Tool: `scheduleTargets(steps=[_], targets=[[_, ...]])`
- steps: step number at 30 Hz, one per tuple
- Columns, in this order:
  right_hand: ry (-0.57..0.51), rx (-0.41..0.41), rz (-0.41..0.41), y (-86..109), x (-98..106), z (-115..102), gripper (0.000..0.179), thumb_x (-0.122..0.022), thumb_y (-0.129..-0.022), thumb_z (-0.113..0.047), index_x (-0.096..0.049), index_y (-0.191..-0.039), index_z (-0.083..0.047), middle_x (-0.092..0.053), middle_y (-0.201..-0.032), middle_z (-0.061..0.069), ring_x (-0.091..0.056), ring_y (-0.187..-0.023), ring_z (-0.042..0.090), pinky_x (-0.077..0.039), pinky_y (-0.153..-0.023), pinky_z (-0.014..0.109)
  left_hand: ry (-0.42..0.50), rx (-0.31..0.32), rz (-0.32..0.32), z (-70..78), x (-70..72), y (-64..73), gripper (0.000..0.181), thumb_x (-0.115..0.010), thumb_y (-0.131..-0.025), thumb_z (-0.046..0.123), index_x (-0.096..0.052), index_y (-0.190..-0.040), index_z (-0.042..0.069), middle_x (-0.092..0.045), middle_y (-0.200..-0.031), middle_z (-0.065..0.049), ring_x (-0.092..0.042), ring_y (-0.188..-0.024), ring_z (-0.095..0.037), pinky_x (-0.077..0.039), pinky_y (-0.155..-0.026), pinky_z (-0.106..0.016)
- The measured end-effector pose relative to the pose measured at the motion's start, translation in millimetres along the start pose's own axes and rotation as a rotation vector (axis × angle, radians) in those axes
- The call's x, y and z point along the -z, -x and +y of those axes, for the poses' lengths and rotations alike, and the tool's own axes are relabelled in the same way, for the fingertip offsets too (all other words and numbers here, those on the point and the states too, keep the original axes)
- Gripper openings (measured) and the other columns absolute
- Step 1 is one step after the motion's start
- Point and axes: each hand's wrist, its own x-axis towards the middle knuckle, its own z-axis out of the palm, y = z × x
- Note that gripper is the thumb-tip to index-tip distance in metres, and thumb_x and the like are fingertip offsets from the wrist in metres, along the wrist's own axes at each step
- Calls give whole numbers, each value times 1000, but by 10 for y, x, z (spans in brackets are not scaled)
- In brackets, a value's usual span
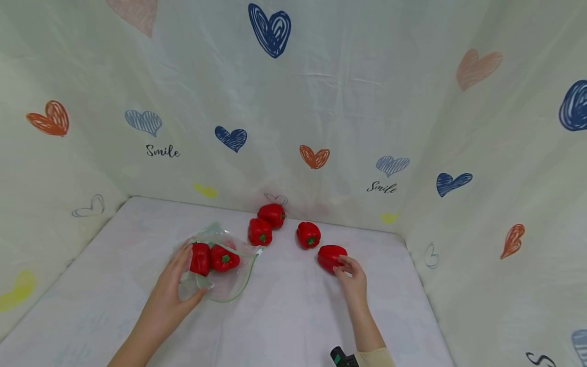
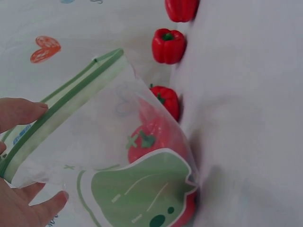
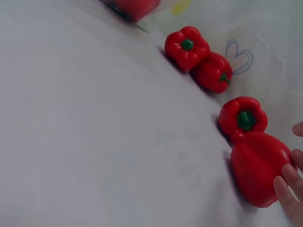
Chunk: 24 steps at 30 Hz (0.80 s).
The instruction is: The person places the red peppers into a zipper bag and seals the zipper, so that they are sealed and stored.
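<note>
My left hand (image 1: 176,285) grips a clear zip bag (image 1: 245,283) by its open end, thumb on one side and fingers on the other. Inside the bag are two red bell peppers (image 1: 224,259); a green print and green zip edge (image 2: 90,85) show in the left wrist view. On the right, my right hand (image 1: 354,280) touches the end of another red bell pepper (image 1: 331,258) lying on the table. In the right wrist view its fingertips (image 3: 284,189) rest on that pepper (image 3: 260,165), not curled round it.
Two more red bell peppers (image 1: 260,232) lie together near the back edge, just right of the bag. Another bell pepper (image 1: 308,235) sits close to the one I touch. A white cloth covers the table (image 1: 275,326); a heart-printed curtain (image 1: 344,102) stands behind.
</note>
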Motion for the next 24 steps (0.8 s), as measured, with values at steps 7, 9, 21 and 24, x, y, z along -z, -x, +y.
scheduleTargets(steps=[7, 9, 21, 24], targets=[[-18, 35, 46, -49, 53, 83, 37, -67, -89, -3, -61, -125, -4, -58, -124, 14, -54, -104, 28, -50, -72, 14, 4, -3, 10, 4, -9, 4, 101, -82, -67, -8, -29, -152, 5, -30, -154, -17, -33, -133, -46, -34, -100, -60], [-15, 43, 57, -55, 68, 105, 37, -67, -89, -2, -61, -126, -4, -56, -124, 14, -53, -104, 28, -49, -71, 14, 10, -1, 10, 6, -12, 0, 101, -82, -67, -8, -29, -152, 5, -30, -154, -18, -33, -133, -46, -35, -98, -63], [-6, 91, 124, -130, 84, 221, 35, -70, -86, 0, -63, -121, 0, -51, -121, 15, -51, -100, 30, -48, -67, 13, 12, 22, -5, 9, 1, -10, 101, -83, -66, -8, -29, -151, 3, -30, -154, -19, -33, -133, -47, -36, -93, -67], [-4, 79, 112, -147, 69, 237, 36, -71, -86, -1, -63, -120, 1, -52, -121, 17, -51, -102, 32, -47, -66, 14, 11, 28, -12, 10, 5, -17, 101, -84, -66, -8, -30, -151, 2, -29, -154, -19, -33, -134, -46, -37, -92, -66]])
